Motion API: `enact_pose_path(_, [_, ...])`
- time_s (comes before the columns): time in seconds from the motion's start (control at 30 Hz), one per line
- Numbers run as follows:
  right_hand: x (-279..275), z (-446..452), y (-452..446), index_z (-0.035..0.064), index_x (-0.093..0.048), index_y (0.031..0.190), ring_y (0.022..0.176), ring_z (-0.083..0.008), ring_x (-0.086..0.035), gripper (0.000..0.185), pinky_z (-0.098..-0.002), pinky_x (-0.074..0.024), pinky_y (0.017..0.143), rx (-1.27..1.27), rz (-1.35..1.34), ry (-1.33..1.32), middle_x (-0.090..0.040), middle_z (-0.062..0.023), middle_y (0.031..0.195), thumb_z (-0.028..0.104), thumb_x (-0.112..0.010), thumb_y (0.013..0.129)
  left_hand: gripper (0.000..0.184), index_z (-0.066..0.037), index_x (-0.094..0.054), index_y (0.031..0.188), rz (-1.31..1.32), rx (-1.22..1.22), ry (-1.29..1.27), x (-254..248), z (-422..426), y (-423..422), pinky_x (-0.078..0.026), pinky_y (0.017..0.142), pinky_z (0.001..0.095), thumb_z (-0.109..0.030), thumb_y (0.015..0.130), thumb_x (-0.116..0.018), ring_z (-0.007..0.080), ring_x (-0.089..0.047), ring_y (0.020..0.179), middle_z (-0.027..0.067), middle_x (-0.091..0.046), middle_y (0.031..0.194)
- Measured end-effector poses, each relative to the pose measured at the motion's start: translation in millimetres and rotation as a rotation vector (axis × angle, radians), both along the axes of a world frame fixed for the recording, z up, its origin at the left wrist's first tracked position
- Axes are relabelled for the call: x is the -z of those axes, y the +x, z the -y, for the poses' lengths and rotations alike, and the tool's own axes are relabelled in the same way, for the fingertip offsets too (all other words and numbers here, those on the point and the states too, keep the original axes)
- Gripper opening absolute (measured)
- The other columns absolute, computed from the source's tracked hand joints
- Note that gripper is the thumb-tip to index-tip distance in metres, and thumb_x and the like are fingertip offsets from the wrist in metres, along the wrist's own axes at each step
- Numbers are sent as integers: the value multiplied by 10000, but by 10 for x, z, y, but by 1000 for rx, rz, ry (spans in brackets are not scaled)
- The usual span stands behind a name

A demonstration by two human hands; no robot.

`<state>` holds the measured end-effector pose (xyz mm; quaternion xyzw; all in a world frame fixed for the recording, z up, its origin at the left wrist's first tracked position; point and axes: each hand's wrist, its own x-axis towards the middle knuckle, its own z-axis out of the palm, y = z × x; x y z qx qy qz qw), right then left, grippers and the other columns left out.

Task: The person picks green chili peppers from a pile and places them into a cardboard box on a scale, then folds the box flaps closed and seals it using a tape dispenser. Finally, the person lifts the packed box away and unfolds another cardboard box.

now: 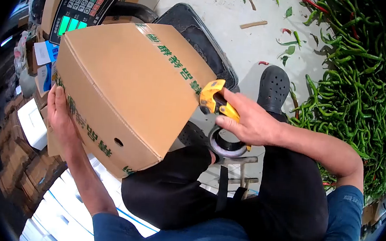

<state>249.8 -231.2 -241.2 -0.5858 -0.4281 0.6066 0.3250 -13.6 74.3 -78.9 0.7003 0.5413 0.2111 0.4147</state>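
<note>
A brown cardboard box (128, 78) with green printed characters is tilted in front of me, its large taped face upward. My left hand (62, 118) holds the box's left side, the fingertips at its edge and the palm partly hidden. In my right hand (252, 121) is a yellow and black tape dispenser (212, 94), its head at the box's right edge by the printed strip. A roll of tape (228, 142) hangs below that hand. Whether the dispenser's blade touches the cardboard cannot be made out.
A scale keypad with a lit display (85, 2) stands behind the box, beside a black scale platform (183, 16). Many green chillies (365, 89) are heaped on the right. White foam boxes (64, 201) and flattened cardboard (19, 160) lie at left.
</note>
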Motion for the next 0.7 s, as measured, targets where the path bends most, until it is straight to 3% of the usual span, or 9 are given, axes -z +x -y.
enact_pose_path(0.13, [111, -155, -148, 6, -375, 1448, 998, -470, -594, 654, -507, -493, 917, 183, 84, 110, -570, -298, 1074, 460, -556, 1013, 400, -14, -575, 1246, -175, -12, 69, -54, 24, -138, -479, 807, 254, -374, 1100, -480, 98, -600, 909, 18, -639, 1013])
enact_pose_path(0.17, [155, -306, -60, -8, -396, 1436, 997, -459, -601, 677, -506, -495, 910, 178, 61, 119, -583, -292, 1063, 489, -555, 1005, 432, -7, -570, 1281, -207, -11, -8, -113, -40, -293, -486, 855, 282, -387, 1096, -477, 126, -611, 973, 46, -644, 1078])
enact_pose_path(0.2, [126, -541, 66, -20, -461, 1395, 1022, -431, -626, 665, -492, -503, 909, 192, 67, 117, -618, -285, 1052, 502, -561, 994, 467, 1, -564, 1316, -234, -3, -84, -194, -159, -532, -493, 903, 311, -399, 1092, -474, 155, -622, 1037, 74, -648, 1144])
enact_pose_path(0.27, [283, -1112, 348, -11, -554, 1330, 836, -267, -714, 644, -412, -562, 750, 159, 63, 218, -705, -176, 907, 523, -569, 970, 508, -3, -510, 1408, -231, -8, -173, -235, -189, -847, -480, 989, 337, -394, 1086, -477, 191, -606, 1158, 113, -621, 1271])
enact_pose_path(0.3, [35, -1344, 574, -9, -614, 1262, 723, -193, -684, 646, -370, -557, 649, 60, -59, 131, -696, -112, 847, 557, -589, 952, 527, -14, -461, 1465, -206, -30, -188, -229, -130, -1012, -460, 1027, 334, -377, 1084, -482, 198, -578, 1215, 124, -591, 1333])
enact_pose_path(0.33, [142, -1631, 636, 0, -676, 1186, 723, -170, -670, 628, -336, -556, 630, 4, 20, 163, -688, -93, 857, 571, -625, 930, 559, -25, -412, 1523, -180, -54, -203, -221, -123, -1084, -440, 1065, 331, -359, 1082, -487, 206, -550, 1273, 134, -560, 1395])
enact_pose_path(0.37, [204, -1841, 672, 25, -674, 1252, 726, -118, -620, 660, -290, -527, 649, -20, 2, 232, -660, -44, 841, 609, -609, 950, 597, -34, -348, 1557, -168, -6, -132, -223, -110, -976, -415, 1097, 347, -352, 1074, -497, 226, -513, 1321, 144, -512, 1448])
enact_pose_path(0.47, [119, -2218, 711, 12, -714, 1176, 820, -171, -677, 651, -318, -562, 687, -100, -15, 119, -706, -87, 956, 599, -665, 899, 727, -58, -218, 1613, -92, 101, 4, -148, -60, -631, -379, 1154, 404, -351, 1039, -556, 282, -468, 1391, 159, -428, 1540])
enact_pose_path(0.7, [268, -2396, 669, -17, -728, 1122, 821, -193, -665, 685, -332, -563, 700, -183, 111, 237, -708, -93, 949, 629, -634, 912, 622, -62, -339, 1509, 75, 31, -40, 35, -126, -661, -378, 1160, 394, -355, 1025, -598, 257, -464, 1383, 129, -480, 1475])
